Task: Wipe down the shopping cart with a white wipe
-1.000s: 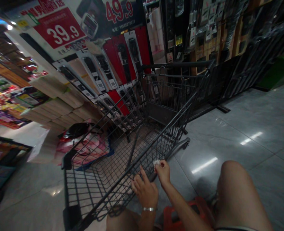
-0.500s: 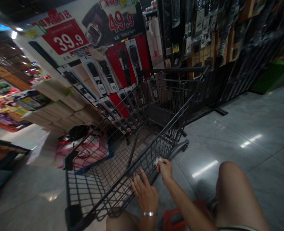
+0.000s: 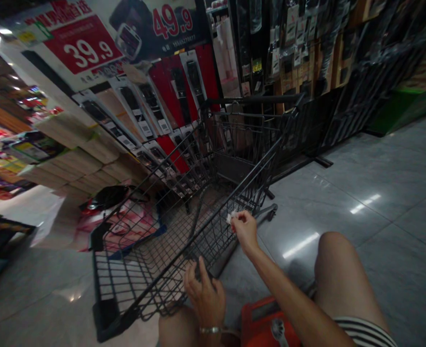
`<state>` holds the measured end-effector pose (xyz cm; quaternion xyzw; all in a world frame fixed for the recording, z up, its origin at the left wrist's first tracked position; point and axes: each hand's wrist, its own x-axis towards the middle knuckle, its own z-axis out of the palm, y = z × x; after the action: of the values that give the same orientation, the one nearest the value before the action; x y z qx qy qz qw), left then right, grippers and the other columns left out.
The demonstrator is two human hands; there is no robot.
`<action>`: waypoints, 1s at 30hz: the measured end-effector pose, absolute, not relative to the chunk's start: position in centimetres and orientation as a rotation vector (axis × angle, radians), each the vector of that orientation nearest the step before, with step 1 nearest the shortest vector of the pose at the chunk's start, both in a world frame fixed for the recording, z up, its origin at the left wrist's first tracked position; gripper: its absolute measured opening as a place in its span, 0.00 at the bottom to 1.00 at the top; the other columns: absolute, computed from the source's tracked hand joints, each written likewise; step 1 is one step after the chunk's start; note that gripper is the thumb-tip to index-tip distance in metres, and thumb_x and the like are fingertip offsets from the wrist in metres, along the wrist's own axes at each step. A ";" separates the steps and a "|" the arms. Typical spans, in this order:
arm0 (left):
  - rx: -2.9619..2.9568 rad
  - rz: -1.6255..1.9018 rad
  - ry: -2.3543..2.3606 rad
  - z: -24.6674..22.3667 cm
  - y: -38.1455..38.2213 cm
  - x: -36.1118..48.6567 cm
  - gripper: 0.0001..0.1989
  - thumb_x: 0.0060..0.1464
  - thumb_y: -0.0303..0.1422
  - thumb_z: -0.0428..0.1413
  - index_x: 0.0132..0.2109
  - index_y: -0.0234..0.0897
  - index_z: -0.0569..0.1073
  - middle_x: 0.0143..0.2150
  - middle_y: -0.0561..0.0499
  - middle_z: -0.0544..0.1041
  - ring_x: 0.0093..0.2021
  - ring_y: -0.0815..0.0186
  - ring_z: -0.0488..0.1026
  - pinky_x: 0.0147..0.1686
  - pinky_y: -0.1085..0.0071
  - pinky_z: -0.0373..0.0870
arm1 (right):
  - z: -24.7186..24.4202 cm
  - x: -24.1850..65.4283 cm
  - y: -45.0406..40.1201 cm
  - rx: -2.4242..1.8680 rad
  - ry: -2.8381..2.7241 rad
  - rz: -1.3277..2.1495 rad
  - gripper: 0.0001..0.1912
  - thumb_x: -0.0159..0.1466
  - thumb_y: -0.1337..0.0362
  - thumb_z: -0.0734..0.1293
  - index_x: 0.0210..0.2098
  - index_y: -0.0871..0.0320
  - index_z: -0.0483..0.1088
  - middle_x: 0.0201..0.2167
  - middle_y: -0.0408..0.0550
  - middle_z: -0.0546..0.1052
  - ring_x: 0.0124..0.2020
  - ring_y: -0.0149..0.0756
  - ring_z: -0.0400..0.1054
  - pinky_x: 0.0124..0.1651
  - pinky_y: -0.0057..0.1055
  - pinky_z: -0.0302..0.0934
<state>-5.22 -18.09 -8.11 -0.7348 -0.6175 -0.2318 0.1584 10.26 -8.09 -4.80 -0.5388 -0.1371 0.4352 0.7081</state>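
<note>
A dark metal shopping cart (image 3: 189,249) stands across the middle of the view, its wire basket bare inside. My right hand (image 3: 245,229) is closed in a pinch on a crumpled white tissue (image 3: 231,218), beside the cart's near side. The tissue is at the wire mesh; whether it presses on it I cannot tell. Lower and to the left, my left hand (image 3: 206,291) has its fingers apart at the near side of the basket. Nothing shows in it. It may be touching the wires. A bracelet is on that wrist.
Between my knees sits an orange plastic item (image 3: 258,320) with a pale print. Behind the cart rises a display rack (image 3: 173,82) of packaged belts with price signs. Stacked boxes (image 3: 72,166) and a pink bag (image 3: 126,224) stand at left. Tiled floor (image 3: 361,231) lies at right.
My right hand has moved up along the cart's near side with the tissue. My left hand has shifted slightly left, its fingers more bent. The whole view has drifted a little.
</note>
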 end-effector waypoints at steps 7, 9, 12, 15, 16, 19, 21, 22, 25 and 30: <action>-2.229 -0.377 -1.707 -7.6 -17.2 -7.5 0.29 0.52 0.25 0.48 0.62 0.30 0.58 0.57 0.33 0.60 0.58 0.49 0.59 0.55 0.48 0.61 | -9.0 7.9 -10.0 -1.283 -0.535 0.917 0.04 0.47 0.64 0.63 0.22 0.58 0.68 0.17 0.37 0.64 0.19 0.26 0.54 0.23 0.24 0.49; -2.258 -0.398 -1.704 -7.9 -17.1 -7.6 0.30 0.52 0.26 0.48 0.63 0.29 0.56 0.57 0.33 0.61 0.57 0.49 0.60 0.54 0.49 0.61 | -10.3 7.0 -10.4 -1.283 -0.545 0.951 0.04 0.48 0.64 0.63 0.23 0.58 0.68 0.17 0.37 0.65 0.19 0.27 0.53 0.23 0.24 0.49; -2.241 -0.408 -1.713 -8.3 -17.0 -7.4 0.30 0.52 0.26 0.48 0.63 0.29 0.56 0.56 0.34 0.61 0.56 0.50 0.61 0.55 0.48 0.59 | -12.0 5.5 -10.9 -1.293 -0.514 0.982 0.07 0.49 0.62 0.64 0.25 0.58 0.69 0.17 0.38 0.65 0.19 0.27 0.54 0.22 0.24 0.49; -2.203 -0.433 -1.742 -8.6 -17.0 -7.1 0.31 0.51 0.25 0.48 0.63 0.29 0.56 0.55 0.34 0.61 0.56 0.51 0.61 0.56 0.47 0.58 | -13.6 4.3 -11.1 -1.353 -0.468 0.991 0.08 0.48 0.61 0.64 0.25 0.59 0.70 0.17 0.39 0.67 0.19 0.28 0.56 0.22 0.25 0.51; -2.194 -0.448 -1.754 -8.8 -17.0 -7.0 0.32 0.50 0.24 0.48 0.64 0.30 0.55 0.55 0.34 0.62 0.56 0.51 0.61 0.56 0.47 0.58 | -14.1 4.0 -11.1 -1.372 -0.454 0.999 0.08 0.47 0.61 0.64 0.24 0.59 0.70 0.17 0.40 0.67 0.19 0.28 0.56 0.21 0.25 0.51; -2.184 -0.472 -1.789 -9.3 -17.1 -6.8 0.35 0.48 0.23 0.48 0.65 0.33 0.53 0.55 0.36 0.62 0.56 0.51 0.61 0.57 0.46 0.57 | -15.2 3.7 -11.1 -1.410 -0.412 1.018 0.07 0.44 0.61 0.63 0.21 0.59 0.69 0.15 0.39 0.66 0.17 0.28 0.56 0.20 0.26 0.50; -2.174 -0.475 -1.801 -9.4 -17.1 -6.7 0.36 0.48 0.23 0.48 0.65 0.34 0.53 0.56 0.37 0.62 0.56 0.51 0.61 0.57 0.46 0.57 | -15.5 3.8 -11.0 -1.422 -0.394 1.020 0.06 0.43 0.62 0.63 0.20 0.59 0.68 0.14 0.38 0.65 0.17 0.29 0.56 0.20 0.26 0.50; -2.167 -0.474 -1.802 -9.5 -17.2 -6.7 0.35 0.48 0.23 0.48 0.65 0.34 0.53 0.56 0.37 0.62 0.56 0.51 0.61 0.57 0.46 0.57 | -15.6 4.0 -11.0 -1.426 -0.388 1.020 0.06 0.43 0.63 0.64 0.20 0.59 0.69 0.14 0.38 0.66 0.18 0.29 0.57 0.21 0.25 0.51; -2.148 -0.462 -1.795 -9.4 -17.2 -6.5 0.34 0.49 0.23 0.46 0.64 0.32 0.54 0.55 0.36 0.63 0.55 0.51 0.62 0.56 0.46 0.58 | -15.9 4.8 -11.2 -1.431 -0.364 1.024 0.04 0.41 0.64 0.65 0.18 0.58 0.69 0.15 0.39 0.68 0.20 0.30 0.60 0.24 0.25 0.53; -2.154 -0.457 -1.781 -9.4 -17.2 -6.1 0.33 0.48 0.24 0.46 0.63 0.28 0.55 0.55 0.33 0.62 0.56 0.48 0.61 0.54 0.45 0.60 | -16.6 5.7 -12.2 -1.457 -0.203 1.090 0.03 0.38 0.65 0.65 0.12 0.57 0.64 0.08 0.35 0.63 0.14 0.27 0.56 0.17 0.23 0.48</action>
<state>-6.10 -17.19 -9.36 -0.7515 -0.6214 -0.1595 0.1540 5.68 -12.24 -16.57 -0.6308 -0.0881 0.4720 0.6096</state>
